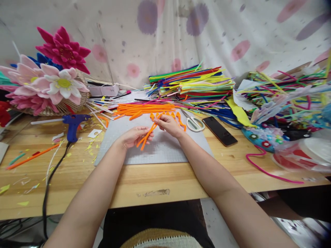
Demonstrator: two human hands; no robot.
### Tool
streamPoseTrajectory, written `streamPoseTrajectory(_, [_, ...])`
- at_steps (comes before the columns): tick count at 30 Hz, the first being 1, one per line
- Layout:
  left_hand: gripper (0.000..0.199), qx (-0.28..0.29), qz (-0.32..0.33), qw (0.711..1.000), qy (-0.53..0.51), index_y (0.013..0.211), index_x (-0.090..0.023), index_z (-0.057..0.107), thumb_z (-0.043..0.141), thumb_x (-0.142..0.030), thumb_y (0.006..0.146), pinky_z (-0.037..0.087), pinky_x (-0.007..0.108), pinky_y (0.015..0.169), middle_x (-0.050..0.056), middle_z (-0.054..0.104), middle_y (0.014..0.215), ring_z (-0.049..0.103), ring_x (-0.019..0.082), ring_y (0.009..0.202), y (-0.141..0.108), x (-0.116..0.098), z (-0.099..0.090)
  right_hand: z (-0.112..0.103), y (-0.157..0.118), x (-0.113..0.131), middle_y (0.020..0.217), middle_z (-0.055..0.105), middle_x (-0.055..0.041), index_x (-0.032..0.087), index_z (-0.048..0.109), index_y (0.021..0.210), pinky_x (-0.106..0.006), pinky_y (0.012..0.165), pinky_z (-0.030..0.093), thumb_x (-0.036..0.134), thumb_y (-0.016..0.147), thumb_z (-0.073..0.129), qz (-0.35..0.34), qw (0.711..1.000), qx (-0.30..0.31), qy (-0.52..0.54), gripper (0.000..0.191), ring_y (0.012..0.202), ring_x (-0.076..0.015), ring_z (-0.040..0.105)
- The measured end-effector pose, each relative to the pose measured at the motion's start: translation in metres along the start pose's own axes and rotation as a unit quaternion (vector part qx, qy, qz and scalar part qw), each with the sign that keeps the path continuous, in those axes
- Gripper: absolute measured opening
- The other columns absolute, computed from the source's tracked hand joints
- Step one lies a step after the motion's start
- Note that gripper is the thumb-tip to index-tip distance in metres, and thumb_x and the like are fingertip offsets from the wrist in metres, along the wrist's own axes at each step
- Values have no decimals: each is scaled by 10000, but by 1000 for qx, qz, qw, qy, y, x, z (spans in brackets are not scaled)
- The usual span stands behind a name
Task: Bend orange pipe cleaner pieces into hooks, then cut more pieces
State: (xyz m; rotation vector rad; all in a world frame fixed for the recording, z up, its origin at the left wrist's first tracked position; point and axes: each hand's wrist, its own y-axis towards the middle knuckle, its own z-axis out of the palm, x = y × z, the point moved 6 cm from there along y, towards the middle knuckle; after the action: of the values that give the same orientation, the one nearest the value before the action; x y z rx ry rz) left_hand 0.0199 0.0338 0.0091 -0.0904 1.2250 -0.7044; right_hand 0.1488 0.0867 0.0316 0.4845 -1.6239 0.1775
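Above the grey cutting mat (168,153), my left hand (136,136) and my right hand (168,124) are closed on an orange pipe cleaner (145,139). Its two legs cross near my right fingers and point down past my left fingertips. My right hand pinches the upper part, which is partly hidden. Just behind my right hand, several orange pipe cleaners with shaped ends (178,119) lie in a row. A pile of straight orange pipe cleaners (144,108) rests at the mat's back edge.
Scissors (196,124) and a black phone (219,131) lie right of the mat. On the left are a blue glue gun (73,127) with its cord and a basket of fuzzy flowers (63,84). Bundles of coloured pipe cleaners (201,84) line the back. A plastic tub (302,153) stands right.
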Motion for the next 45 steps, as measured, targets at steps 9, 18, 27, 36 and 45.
streamPoseTrajectory(9, [105, -32, 60, 998, -13, 757, -119, 582, 567, -218, 787, 488, 183, 467, -5, 551, 630, 521, 57, 497, 5, 0, 2, 22, -4, -1, 574, 495, 44, 166, 529, 677, -190, 450, 357, 501, 694, 602, 26, 996, 77, 24, 344, 473, -50, 434])
streamPoseTrajectory(18, [101, 29, 24, 995, -97, 718, -120, 528, 557, -179, 794, 297, 100, 331, -38, 428, 562, 395, 22, 407, 4, 2, 14, 19, -2, -6, 458, 435, 68, 181, 437, 581, -194, 425, 283, 529, 646, 637, 26, 998, -1, 65, 407, 418, -41, 368])
streamPoseTrajectory(27, [166, 72, -9, 981, -178, 683, -112, 494, 441, -103, 841, 311, 80, 359, -36, 368, 549, 357, 13, 412, 5, 4, 18, 18, -1, -6, 458, 428, 69, 187, 426, 592, -199, 415, 266, 548, 613, 656, 18, 993, -7, 113, 429, 407, -45, 354])
streamPoseTrajectory(36, [141, 35, 30, 993, -113, 716, -115, 535, 497, -179, 836, 468, 152, 434, -27, 451, 573, 482, 46, 472, 3, 3, 15, 15, -1, -5, 474, 411, 75, 187, 395, 593, -197, 434, 291, 537, 625, 654, 5, 995, -1, 96, 436, 432, -43, 380])
streamPoseTrajectory(45, [148, -1, 6, 991, -134, 774, -125, 556, 457, -194, 859, 456, 132, 402, -8, 532, 616, 560, 59, 520, 6, 4, 14, 16, -1, 5, 512, 418, 64, 181, 412, 607, -201, 443, 297, 541, 686, 599, -28, 999, 29, 16, 414, 462, -47, 384])
